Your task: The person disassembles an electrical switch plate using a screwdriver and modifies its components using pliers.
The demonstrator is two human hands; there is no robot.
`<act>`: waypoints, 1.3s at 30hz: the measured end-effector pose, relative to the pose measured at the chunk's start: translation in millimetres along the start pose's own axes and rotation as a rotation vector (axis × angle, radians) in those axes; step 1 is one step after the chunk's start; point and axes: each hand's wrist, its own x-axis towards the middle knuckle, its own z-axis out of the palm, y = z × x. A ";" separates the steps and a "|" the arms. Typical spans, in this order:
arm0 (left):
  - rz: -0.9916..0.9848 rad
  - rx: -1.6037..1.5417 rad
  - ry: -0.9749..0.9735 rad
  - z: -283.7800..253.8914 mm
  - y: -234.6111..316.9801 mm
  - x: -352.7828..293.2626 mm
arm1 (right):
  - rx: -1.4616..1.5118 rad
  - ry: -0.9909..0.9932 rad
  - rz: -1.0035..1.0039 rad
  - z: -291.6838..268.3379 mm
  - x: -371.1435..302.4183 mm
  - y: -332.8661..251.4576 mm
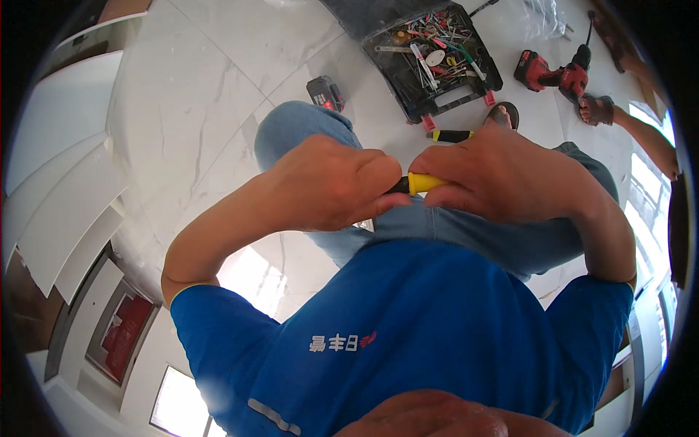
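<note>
Both of my hands meet in front of my lap on one short black-and-yellow handle (419,183). My left hand (331,182) is closed around its black end, and my right hand (502,171) grips the yellow end. What lies inside each fist is hidden, so the tool's kind is unclear. A small pale piece (365,225) shows just below the left fingers; I cannot make out what it is. Beyond my right hand, a second black-and-yellow handle (451,136) lies on the floor, partly covered by that hand.
An open black toolbox (415,102) full of mixed small tools and hardware stands ahead. To its right is a red cordless drill (574,76), beside another person's leg and foot (597,109). A battery pack (325,93) rests near my left knee. White panels (73,204) lean at the left.
</note>
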 end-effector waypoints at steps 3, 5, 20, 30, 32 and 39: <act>0.018 -0.027 -0.012 0.9 1.1 -2.7 | 0.180 -0.006 -0.072 0.4 -3.9 5.0; 0.017 -0.039 -0.054 0.9 3.6 -4.2 | 0.279 -0.061 -0.118 6.0 -1.8 14.1; -0.243 -1.025 0.134 19.7 -21.0 29.2 | 0.498 0.590 -0.422 -18.0 3.0 42.0; -0.217 -1.049 0.757 -1.0 -33.9 49.4 | 0.732 0.818 -0.171 -52.0 -16.2 64.2; -0.108 -1.024 0.857 2.3 -35.3 47.0 | 0.669 0.792 -0.197 -50.8 -13.7 66.0; -0.124 -0.778 0.940 2.0 -41.1 45.8 | 0.692 0.702 -0.159 -44.4 2.4 65.2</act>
